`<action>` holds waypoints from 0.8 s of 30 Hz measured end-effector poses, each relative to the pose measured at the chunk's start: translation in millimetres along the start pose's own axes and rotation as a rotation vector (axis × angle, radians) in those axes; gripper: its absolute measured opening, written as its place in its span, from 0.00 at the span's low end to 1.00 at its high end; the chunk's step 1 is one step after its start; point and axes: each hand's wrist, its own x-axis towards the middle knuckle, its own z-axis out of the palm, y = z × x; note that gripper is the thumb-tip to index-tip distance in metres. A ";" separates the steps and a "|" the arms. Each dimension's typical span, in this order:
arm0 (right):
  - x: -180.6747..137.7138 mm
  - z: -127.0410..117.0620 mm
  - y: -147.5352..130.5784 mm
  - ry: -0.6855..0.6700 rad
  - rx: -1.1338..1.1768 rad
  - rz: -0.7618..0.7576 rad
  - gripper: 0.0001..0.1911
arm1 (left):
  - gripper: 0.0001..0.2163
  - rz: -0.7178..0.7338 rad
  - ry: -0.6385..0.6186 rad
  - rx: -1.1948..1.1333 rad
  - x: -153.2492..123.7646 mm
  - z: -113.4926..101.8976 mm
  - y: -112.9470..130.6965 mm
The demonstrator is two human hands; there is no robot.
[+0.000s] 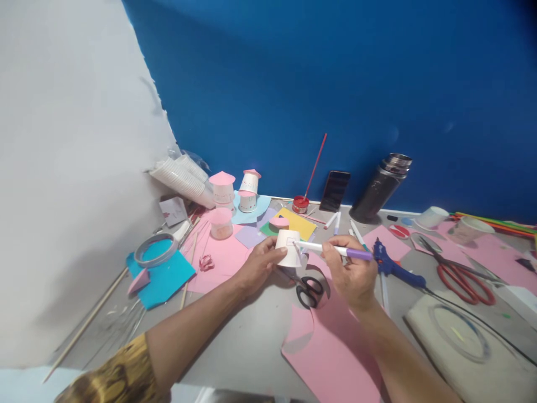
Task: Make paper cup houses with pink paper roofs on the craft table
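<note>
I've got my left arm point(201, 327) angled in low, left hand point(263, 264) curled around the white cup point(287, 240) over the tabletop point(235, 350), near the black-handled scissors point(309, 292). My right hand point(351, 270) pinches the purple-ended marker point(314, 246) nearly level, fingers bent, tip right at the cup's wall.

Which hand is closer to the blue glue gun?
Right hand: it's just left of the glue gun. The left hand is farther left, holding the white cup.
</note>
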 end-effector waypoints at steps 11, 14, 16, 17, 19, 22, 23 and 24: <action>0.1 0.0 3.3 0.026 0.003 -0.017 0.10 | 0.22 0.016 -0.007 0.010 0.0 0.7 0.5; 0.9 0.5 1.7 0.006 0.008 -0.016 0.10 | 0.22 0.011 0.004 0.015 -0.4 0.3 0.3; 0.9 0.5 0.6 -0.011 0.009 -0.015 0.10 | 0.21 0.012 0.015 0.021 -0.7 0.1 0.4; 0.7 0.4 0.3 -0.015 0.007 -0.014 0.10 | 0.21 0.011 0.014 0.024 -0.7 0.0 0.3; 0.1 0.2 0.5 0.001 0.004 -0.015 0.11 | 0.20 0.011 0.005 0.022 -0.1 -0.7 -0.1; -0.6 -0.4 2.9 0.073 0.005 0.000 0.12 | 0.18 0.011 -0.005 -0.030 2.8 -2.4 -1.3; -0.6 -0.5 3.9 0.087 0.008 0.007 0.12 | 0.17 0.010 0.004 -0.066 4.1 -3.0 -1.7; -0.6 -0.6 4.9 0.095 0.012 0.014 0.12 | 0.16 0.000 0.020 -0.111 5.3 -3.5 -2.0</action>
